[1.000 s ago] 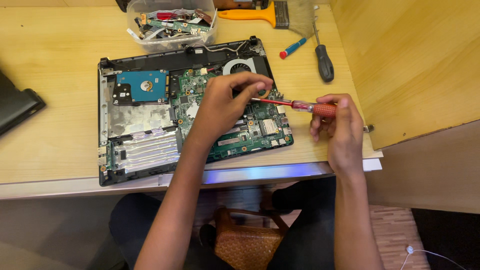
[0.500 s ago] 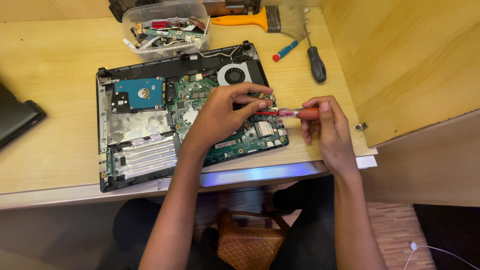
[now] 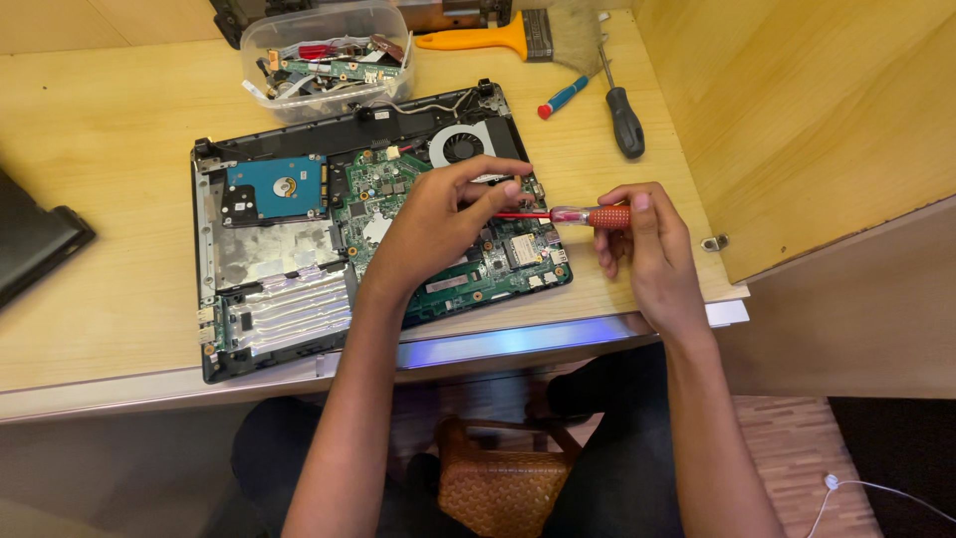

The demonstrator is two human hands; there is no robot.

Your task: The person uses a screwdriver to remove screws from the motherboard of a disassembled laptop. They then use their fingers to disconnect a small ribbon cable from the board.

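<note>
- Opened laptop base [image 3: 299,269] lies flat on the wooden tabletop [image 3: 110,189], bottom cover off; green motherboard [image 3: 468,259], cooling fan [image 3: 460,147] and blue-labelled hard drive [image 3: 276,189] exposed.
- Left hand [image 3: 438,224] hovers over the middle of the motherboard, fingers curled, thumb and forefinger pinched at the tip end of a red-handled screwdriver [image 3: 588,215]. Whether the fingertips also hold a screw is too small to tell.
- Right hand [image 3: 642,249] grips the screwdriver handle, fingers wrapped round it, just off the right edge of the laptop base. Shaft runs nearly level, pointing left toward the board.
- The screwdriver sits in the air between both hands, above the board's right half, not visibly seated in any screw.
- Judgement on doing this well: steady the tip with the left fingertips, then stand the shaft upright over the screw head before turning; a slanted tip may slip and scratch nearby components.
- Light downward pressure, slow turns; keep the left palm off the board.
- Clear plastic tub [image 3: 329,60] of small circuit boards and cables stands behind the laptop base, touching or just beside its rear edge.
- Black-handled screwdriver [image 3: 622,115], small red-and-blue screwdriver [image 3: 564,97] and an orange-handled brush [image 3: 508,38] lie on the tabletop to the upper right, apart from the hands.
</note>
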